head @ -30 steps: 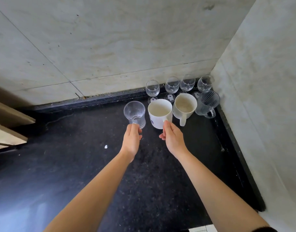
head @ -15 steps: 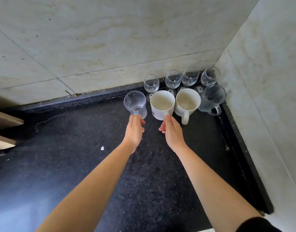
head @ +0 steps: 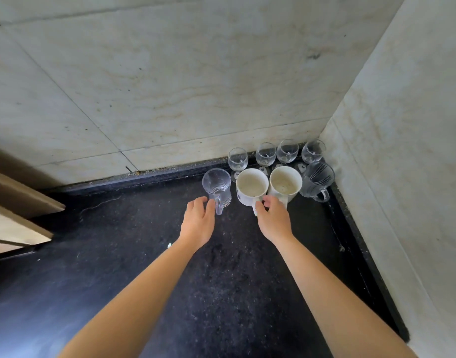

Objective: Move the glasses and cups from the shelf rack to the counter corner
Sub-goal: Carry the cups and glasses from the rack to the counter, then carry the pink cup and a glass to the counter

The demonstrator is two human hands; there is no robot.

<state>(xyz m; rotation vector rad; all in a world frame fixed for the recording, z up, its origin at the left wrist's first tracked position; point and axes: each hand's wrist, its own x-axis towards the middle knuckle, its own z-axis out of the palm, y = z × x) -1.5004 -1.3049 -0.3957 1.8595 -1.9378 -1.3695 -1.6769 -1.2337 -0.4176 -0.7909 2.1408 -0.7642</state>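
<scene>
Presently, the clear glass mug [head: 217, 188] stands upright on the bench [head: 118, 241] just ahead of my left hand [head: 198, 220], whose relaxed fingers touch its handle without closing round it. My right hand [head: 273, 218] pinches the handle of the white mug [head: 251, 187] directly ahead of it; that mug's base appears to be down on the bench.

Beyond and to the right of that hand are a second white mug [head: 285, 183] touching the first, a ribbed glass cup [head: 317, 180] in the corner, and four stemmed glasses [head: 265, 154] in a row behind them.

Assessment: placement step, nearly complete for this pair. The next move calls for a clean release and drawing both hands straight back, so no handle is snagged. The shelf rack is out of view.

Surface: dark speckled stone. Pale tiled walls [head: 170, 86] meet at the corner, and wooden edges [head: 15, 202] lie far left of my left hand.
</scene>
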